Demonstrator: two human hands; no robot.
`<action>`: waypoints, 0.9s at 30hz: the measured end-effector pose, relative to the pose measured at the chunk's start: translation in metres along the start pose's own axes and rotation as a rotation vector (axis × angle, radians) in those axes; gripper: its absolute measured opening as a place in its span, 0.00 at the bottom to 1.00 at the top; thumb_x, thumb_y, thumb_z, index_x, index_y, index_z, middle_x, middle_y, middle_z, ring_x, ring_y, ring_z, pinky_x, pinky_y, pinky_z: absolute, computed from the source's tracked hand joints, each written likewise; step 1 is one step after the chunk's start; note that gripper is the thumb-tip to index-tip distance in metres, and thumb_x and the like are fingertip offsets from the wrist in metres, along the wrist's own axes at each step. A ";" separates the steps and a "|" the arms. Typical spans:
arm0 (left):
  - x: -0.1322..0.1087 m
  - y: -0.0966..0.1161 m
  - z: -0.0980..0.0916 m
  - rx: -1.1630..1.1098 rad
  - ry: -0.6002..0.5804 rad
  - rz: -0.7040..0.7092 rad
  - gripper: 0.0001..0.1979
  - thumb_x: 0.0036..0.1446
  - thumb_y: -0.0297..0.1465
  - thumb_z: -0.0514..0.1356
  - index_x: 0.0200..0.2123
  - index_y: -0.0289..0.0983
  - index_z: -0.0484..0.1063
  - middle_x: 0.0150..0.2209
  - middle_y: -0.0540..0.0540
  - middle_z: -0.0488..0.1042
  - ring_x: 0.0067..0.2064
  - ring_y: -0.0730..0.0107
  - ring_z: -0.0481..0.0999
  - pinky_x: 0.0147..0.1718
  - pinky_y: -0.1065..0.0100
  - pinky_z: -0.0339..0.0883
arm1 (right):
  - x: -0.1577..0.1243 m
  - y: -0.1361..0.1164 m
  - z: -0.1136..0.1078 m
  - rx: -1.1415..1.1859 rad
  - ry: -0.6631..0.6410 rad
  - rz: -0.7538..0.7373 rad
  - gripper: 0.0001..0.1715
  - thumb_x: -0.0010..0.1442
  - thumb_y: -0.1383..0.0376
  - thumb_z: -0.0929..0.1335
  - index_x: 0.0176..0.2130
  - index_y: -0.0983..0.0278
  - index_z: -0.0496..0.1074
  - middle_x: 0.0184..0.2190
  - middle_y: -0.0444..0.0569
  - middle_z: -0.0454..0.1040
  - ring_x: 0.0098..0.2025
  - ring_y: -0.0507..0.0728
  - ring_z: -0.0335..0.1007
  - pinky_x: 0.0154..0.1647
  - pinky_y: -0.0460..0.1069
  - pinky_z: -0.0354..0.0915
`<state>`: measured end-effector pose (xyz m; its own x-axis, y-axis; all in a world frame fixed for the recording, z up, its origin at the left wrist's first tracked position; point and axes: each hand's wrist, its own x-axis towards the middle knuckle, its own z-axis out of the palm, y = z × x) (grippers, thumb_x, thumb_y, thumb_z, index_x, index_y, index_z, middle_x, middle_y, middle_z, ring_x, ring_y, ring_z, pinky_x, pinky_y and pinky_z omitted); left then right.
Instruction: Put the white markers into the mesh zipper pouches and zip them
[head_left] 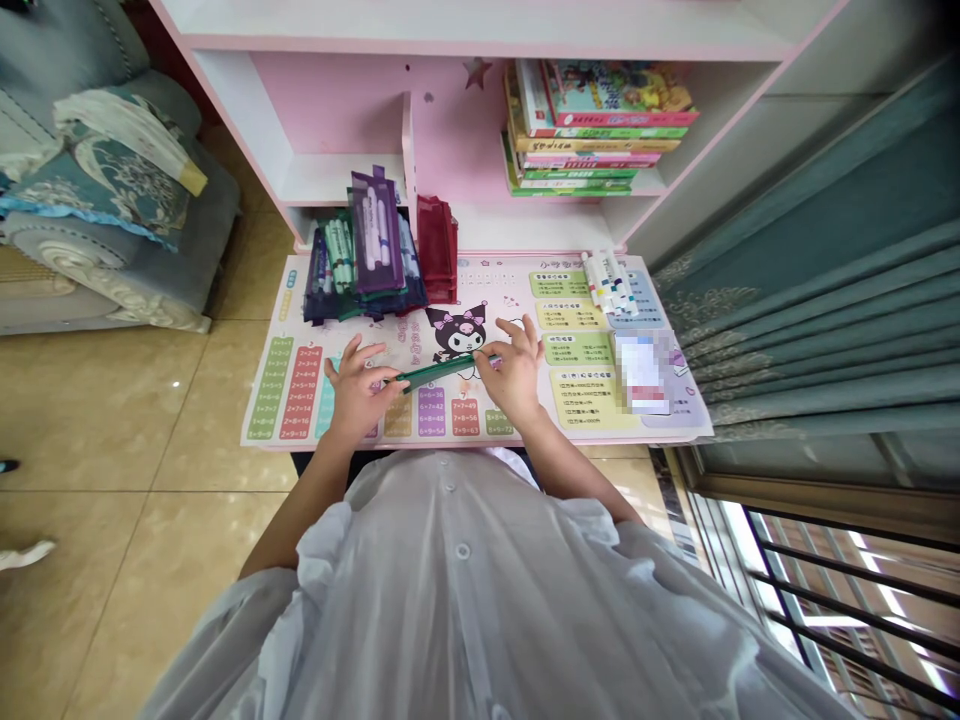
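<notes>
A green zippered pencil pouch (439, 373) is stretched between my two hands, just above the desk mat. My left hand (358, 390) pinches its left end between thumb and fingertips, the other fingers spread. At the right end, my right hand (511, 372) pinches the pouch in the same way. Whether anything lies inside it I cannot tell. Beyond my left hand, a purple mesh pouch (377, 235) with white markers rests on a pile of filled pouches (330, 275). Red pouches (437, 250) are stacked beside that pile.
Loose white markers (609, 283) lie at the desk's back right, above a blurred phone-like rectangle (643, 372). Books (600, 130) fill part of the pink-and-white shelf (480, 42) behind. A curtain (825, 260) hangs at right; a grey sofa (112, 200) stands at left.
</notes>
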<state>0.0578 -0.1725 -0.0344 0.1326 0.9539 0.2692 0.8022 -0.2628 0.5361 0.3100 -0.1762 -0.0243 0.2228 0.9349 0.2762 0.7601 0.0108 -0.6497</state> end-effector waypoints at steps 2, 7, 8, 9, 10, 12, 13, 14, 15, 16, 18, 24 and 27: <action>0.000 0.000 0.000 0.002 -0.003 -0.001 0.09 0.56 0.44 0.68 0.30 0.46 0.81 0.56 0.45 0.76 0.70 0.42 0.60 0.68 0.32 0.39 | 0.000 0.000 -0.001 0.008 -0.010 0.013 0.09 0.57 0.63 0.70 0.25 0.61 0.75 0.61 0.53 0.72 0.74 0.74 0.46 0.68 0.80 0.42; -0.002 -0.001 0.001 0.000 -0.006 -0.015 0.08 0.56 0.42 0.68 0.30 0.46 0.81 0.57 0.45 0.76 0.70 0.42 0.60 0.67 0.31 0.40 | 0.000 0.001 -0.002 0.040 -0.041 0.055 0.09 0.56 0.63 0.70 0.25 0.61 0.76 0.61 0.53 0.72 0.74 0.74 0.45 0.67 0.81 0.41; -0.002 -0.001 0.000 -0.002 -0.010 -0.017 0.08 0.56 0.42 0.68 0.30 0.46 0.81 0.57 0.45 0.76 0.70 0.42 0.60 0.67 0.31 0.40 | 0.000 0.002 -0.002 0.046 -0.045 0.059 0.09 0.56 0.63 0.70 0.25 0.61 0.76 0.61 0.53 0.72 0.74 0.74 0.45 0.67 0.81 0.42; -0.002 -0.002 0.000 -0.003 -0.012 -0.019 0.07 0.56 0.42 0.69 0.30 0.46 0.81 0.57 0.46 0.76 0.70 0.42 0.60 0.67 0.31 0.40 | 0.001 0.003 -0.002 0.051 -0.048 0.061 0.09 0.56 0.63 0.70 0.25 0.61 0.76 0.61 0.52 0.72 0.74 0.74 0.45 0.67 0.81 0.42; -0.002 -0.002 0.000 -0.005 -0.014 -0.020 0.07 0.55 0.42 0.69 0.30 0.46 0.81 0.57 0.46 0.76 0.70 0.41 0.60 0.66 0.30 0.40 | 0.001 0.004 -0.002 0.056 -0.047 0.062 0.09 0.56 0.63 0.70 0.24 0.61 0.76 0.61 0.52 0.72 0.74 0.74 0.45 0.67 0.81 0.42; -0.002 -0.003 -0.001 -0.005 -0.012 -0.021 0.07 0.55 0.42 0.69 0.30 0.46 0.81 0.57 0.46 0.76 0.70 0.41 0.60 0.66 0.30 0.40 | 0.002 0.006 -0.003 0.063 -0.032 0.067 0.09 0.55 0.63 0.70 0.24 0.60 0.76 0.61 0.52 0.71 0.74 0.74 0.45 0.66 0.81 0.42; -0.002 -0.003 -0.002 -0.003 -0.010 -0.022 0.08 0.56 0.42 0.68 0.29 0.46 0.80 0.57 0.46 0.76 0.70 0.42 0.60 0.66 0.30 0.40 | 0.003 0.007 -0.003 0.065 -0.022 0.073 0.09 0.55 0.64 0.70 0.24 0.60 0.76 0.61 0.52 0.71 0.74 0.74 0.45 0.66 0.81 0.43; -0.002 -0.004 -0.002 0.000 -0.007 -0.022 0.08 0.56 0.42 0.68 0.29 0.46 0.80 0.57 0.46 0.76 0.70 0.42 0.60 0.66 0.30 0.40 | 0.004 0.008 -0.004 0.065 -0.014 0.080 0.09 0.55 0.64 0.70 0.24 0.60 0.77 0.61 0.53 0.71 0.74 0.75 0.45 0.66 0.81 0.43; -0.002 -0.004 -0.003 0.001 -0.003 -0.022 0.08 0.56 0.42 0.68 0.29 0.45 0.80 0.57 0.46 0.76 0.70 0.42 0.60 0.67 0.31 0.39 | 0.004 0.009 -0.004 0.064 -0.007 0.088 0.09 0.55 0.64 0.69 0.25 0.60 0.77 0.61 0.53 0.71 0.74 0.75 0.45 0.66 0.81 0.43; -0.002 -0.004 -0.003 0.001 -0.001 -0.022 0.09 0.56 0.42 0.68 0.29 0.45 0.80 0.57 0.46 0.76 0.70 0.42 0.60 0.67 0.31 0.39 | 0.005 0.010 -0.005 0.063 -0.004 0.092 0.09 0.55 0.64 0.69 0.25 0.60 0.77 0.61 0.53 0.71 0.74 0.75 0.45 0.66 0.81 0.43; -0.002 -0.005 -0.004 -0.002 0.003 -0.024 0.09 0.56 0.42 0.68 0.28 0.45 0.80 0.57 0.46 0.76 0.70 0.42 0.60 0.67 0.31 0.39 | 0.005 0.012 -0.006 0.062 -0.001 0.091 0.10 0.56 0.63 0.69 0.25 0.60 0.77 0.61 0.53 0.72 0.74 0.74 0.45 0.66 0.81 0.43; -0.003 -0.007 -0.005 -0.017 0.008 -0.042 0.08 0.55 0.42 0.68 0.29 0.46 0.80 0.57 0.46 0.76 0.71 0.42 0.59 0.67 0.30 0.38 | 0.008 0.018 -0.008 0.058 0.016 0.101 0.12 0.56 0.61 0.69 0.24 0.61 0.77 0.61 0.54 0.72 0.74 0.75 0.46 0.65 0.80 0.45; -0.003 -0.008 -0.006 -0.032 0.015 -0.055 0.07 0.55 0.41 0.69 0.28 0.46 0.80 0.57 0.46 0.76 0.71 0.42 0.58 0.67 0.29 0.36 | 0.010 0.019 -0.010 0.064 0.025 0.130 0.10 0.55 0.62 0.70 0.24 0.61 0.76 0.60 0.54 0.72 0.73 0.75 0.46 0.65 0.80 0.45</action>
<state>0.0477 -0.1741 -0.0344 0.0800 0.9649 0.2503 0.7890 -0.2147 0.5756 0.3326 -0.1706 -0.0263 0.3325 0.9209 0.2035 0.6835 -0.0866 -0.7248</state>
